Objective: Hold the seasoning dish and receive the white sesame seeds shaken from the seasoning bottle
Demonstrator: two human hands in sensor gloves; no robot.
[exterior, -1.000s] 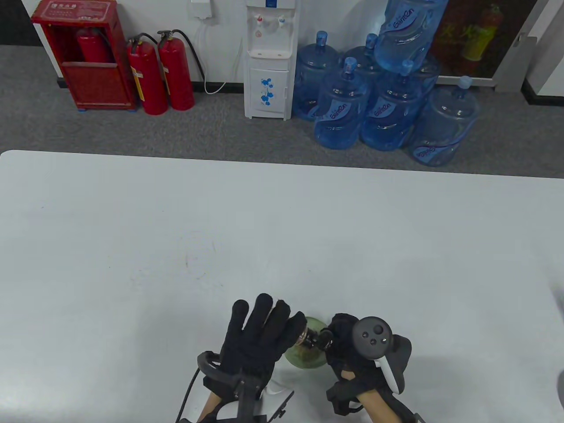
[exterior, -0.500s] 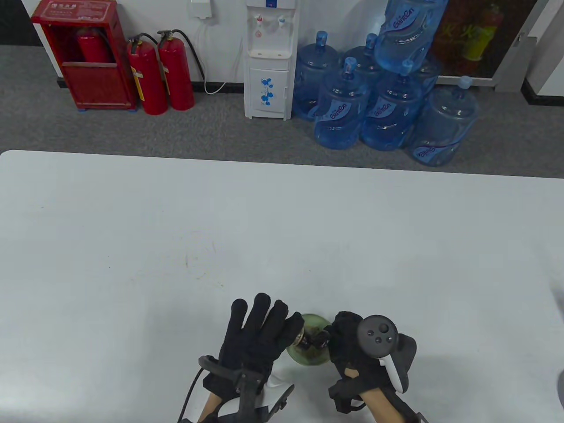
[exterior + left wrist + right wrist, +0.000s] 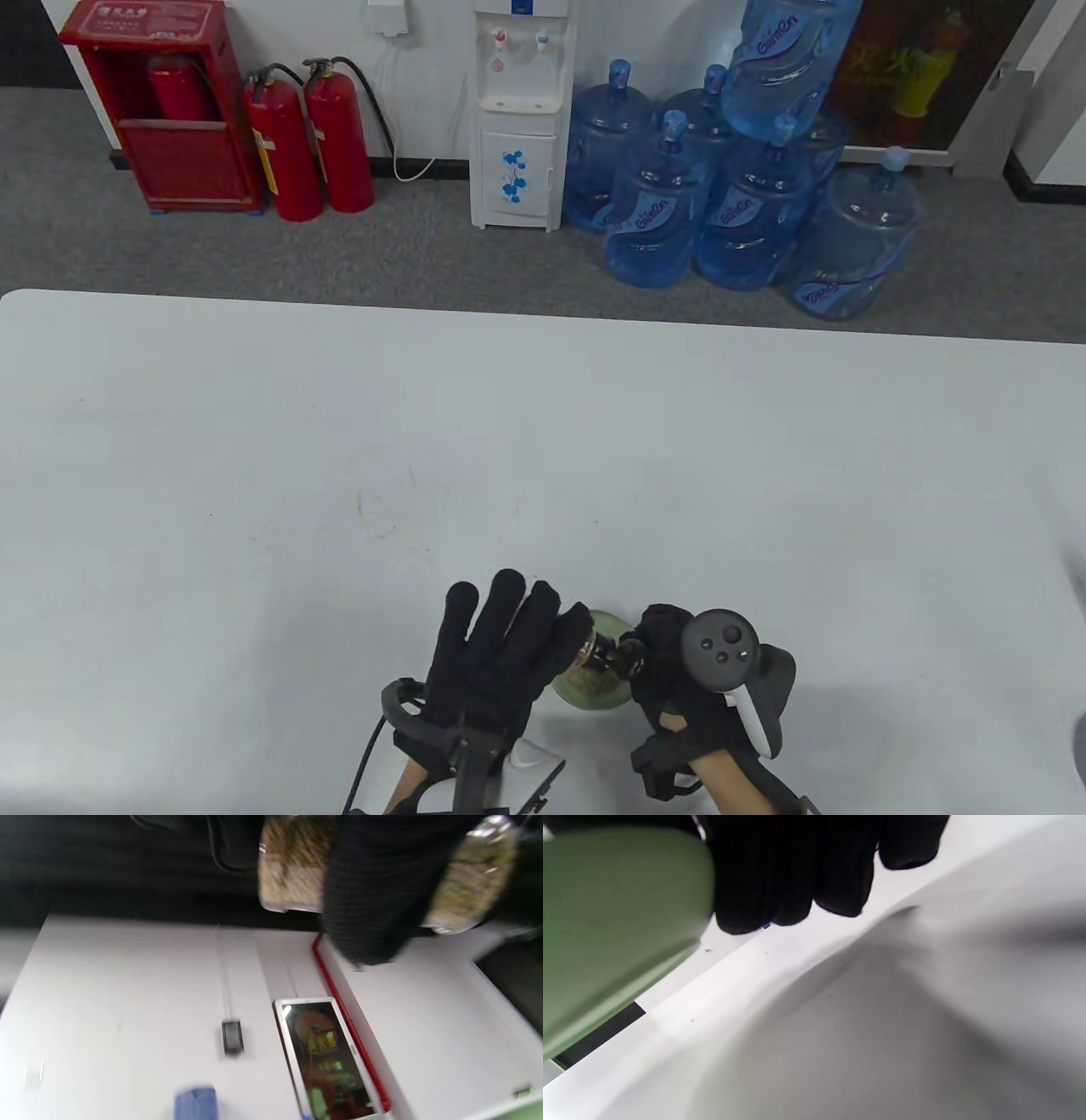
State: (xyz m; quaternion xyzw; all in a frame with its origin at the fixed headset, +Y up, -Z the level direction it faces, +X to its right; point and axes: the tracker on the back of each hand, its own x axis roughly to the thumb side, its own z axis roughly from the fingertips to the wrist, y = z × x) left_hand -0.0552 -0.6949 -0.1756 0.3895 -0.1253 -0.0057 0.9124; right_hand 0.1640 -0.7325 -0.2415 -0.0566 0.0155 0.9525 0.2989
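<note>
A small green seasoning dish (image 3: 594, 689) is held just above the white table (image 3: 339, 441), near its front edge. My right hand (image 3: 660, 664) grips the dish by its right rim. The right wrist view shows the dish's green underside (image 3: 606, 921) with my gloved fingers (image 3: 780, 878) curled beside it. My left hand (image 3: 509, 649) holds the seasoning bottle (image 3: 591, 652) tipped with its cap end over the dish. The left wrist view shows the clear bottle full of pale seeds (image 3: 292, 861), blurred, with a gloved finger (image 3: 377, 887) across it.
Beyond the table's far edge, on the floor, stand blue water jugs (image 3: 738, 212), a water dispenser (image 3: 517, 119) and red fire extinguishers (image 3: 310, 136). A dark object (image 3: 1079, 747) shows at the right table edge.
The bottle and dish shift slightly back and forth between frames, and both hands sit a little lower now. Both hands keep their holds.
</note>
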